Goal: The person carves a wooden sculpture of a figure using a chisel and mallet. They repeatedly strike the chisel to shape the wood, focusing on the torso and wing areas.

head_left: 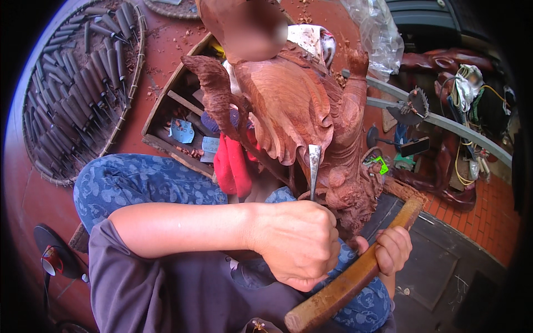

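Note:
My left hand (300, 241) is closed in a fist around a chisel, its handle hidden in the fingers. The bright chisel blade (314, 166) points away from me, its flared tip overlapping the lower edge of the carving's beard; whether it touches the wood I cannot tell. To the right, the fingers of my right hand (393, 250) wrap around a worn, slightly curved wooden bar (347, 280) that slants up to the right. Beyond my hands leans a reddish-brown carved wooden figure (286, 100) with flowing folds, its head blurred.
A round woven tray (139, 66) at far left holds many dark-handled chisels. Behind my knee stands a wooden box (161, 105) of odds and ends, beside a red cloth (233, 166). Plastic sheeting (377, 39), a metal bar (466, 130) and cables (466, 89) lie right; wood chips dot the floor.

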`<state>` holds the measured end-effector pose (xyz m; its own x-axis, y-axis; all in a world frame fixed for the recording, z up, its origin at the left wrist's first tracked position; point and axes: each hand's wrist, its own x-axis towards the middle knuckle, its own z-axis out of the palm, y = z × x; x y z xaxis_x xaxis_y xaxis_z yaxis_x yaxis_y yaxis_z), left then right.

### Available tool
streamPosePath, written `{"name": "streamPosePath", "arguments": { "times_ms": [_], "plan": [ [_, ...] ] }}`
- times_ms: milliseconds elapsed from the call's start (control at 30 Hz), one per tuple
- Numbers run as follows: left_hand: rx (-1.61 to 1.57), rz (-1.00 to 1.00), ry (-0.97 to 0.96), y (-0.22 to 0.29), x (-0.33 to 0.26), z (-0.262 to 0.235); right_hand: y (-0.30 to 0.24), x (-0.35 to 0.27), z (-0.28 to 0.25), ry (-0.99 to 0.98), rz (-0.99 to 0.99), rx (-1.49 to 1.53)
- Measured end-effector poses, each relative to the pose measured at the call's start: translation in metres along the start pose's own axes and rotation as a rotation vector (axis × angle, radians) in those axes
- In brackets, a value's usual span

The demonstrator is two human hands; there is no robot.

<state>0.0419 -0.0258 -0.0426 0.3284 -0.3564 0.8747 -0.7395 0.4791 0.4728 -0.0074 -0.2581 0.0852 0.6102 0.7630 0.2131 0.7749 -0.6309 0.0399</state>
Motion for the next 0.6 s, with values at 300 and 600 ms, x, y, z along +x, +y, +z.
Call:
{"name": "streamPosePath", "arguments": {
  "times_ms": [300,600],
  "plan": [
    [0.017,0.012,-0.084,0.0,0.002,-0.01,0.013,-0.008,0.001,0.099,-0.091,-0.148],
    [0.078,0.014,-0.087,-0.003,0.003,-0.004,0.019,-0.017,-0.008,0.044,-0.027,-0.289]
  ]
}}
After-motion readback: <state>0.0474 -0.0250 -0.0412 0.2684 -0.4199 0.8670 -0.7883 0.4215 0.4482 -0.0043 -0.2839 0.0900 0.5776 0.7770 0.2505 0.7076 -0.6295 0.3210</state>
